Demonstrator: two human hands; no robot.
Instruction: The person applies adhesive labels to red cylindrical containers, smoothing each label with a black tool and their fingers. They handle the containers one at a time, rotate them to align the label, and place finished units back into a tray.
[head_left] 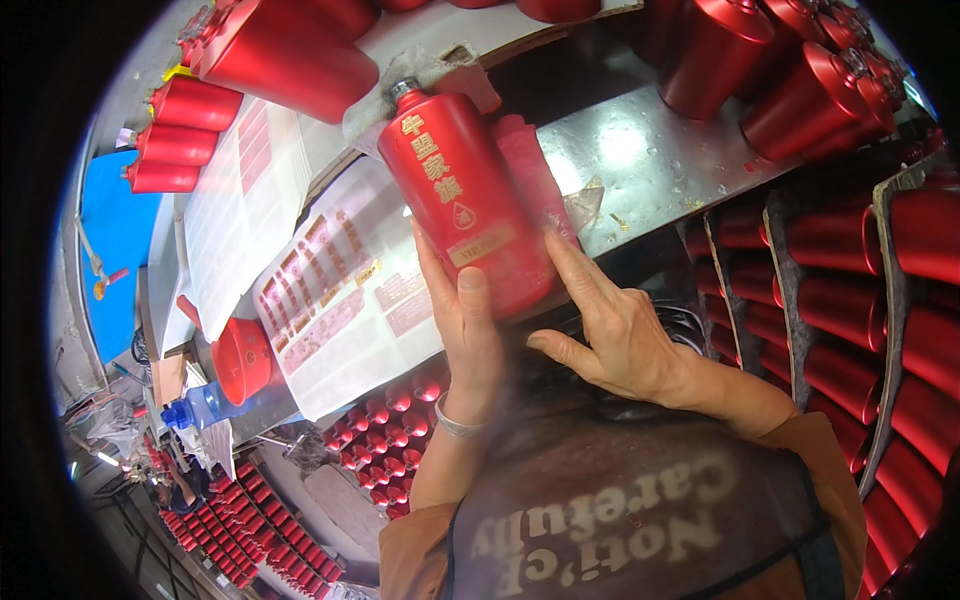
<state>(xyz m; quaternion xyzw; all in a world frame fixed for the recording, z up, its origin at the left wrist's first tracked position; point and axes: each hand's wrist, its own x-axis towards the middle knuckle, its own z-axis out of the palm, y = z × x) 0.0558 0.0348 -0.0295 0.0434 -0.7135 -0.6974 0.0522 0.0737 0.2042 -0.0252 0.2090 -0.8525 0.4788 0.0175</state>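
A red flat-sided bottle (440,150) with gold lettering and a beige strip label near its base lies tilted before me. Its silver neck (405,88) points away, against a grey cloth-like pad (372,118). My left hand (462,315) grips the bottle's lower left side, thumb on the front face. At its lower right edge, my right hand (615,325) has its fingers stretched out and thumb apart, the index fingertip at the bottle's side. Under the bottle's left side is a sheet of gold and red decals (330,270). A red cloth (525,160) sits behind the bottle.
More red bottles stand on the metal table (640,160) at the far right and lie at the far left (290,60). Racks of red bottles (830,300) fill the right side. A red bowl (240,360) and a blue-capped clear bottle (205,405) are at the left.
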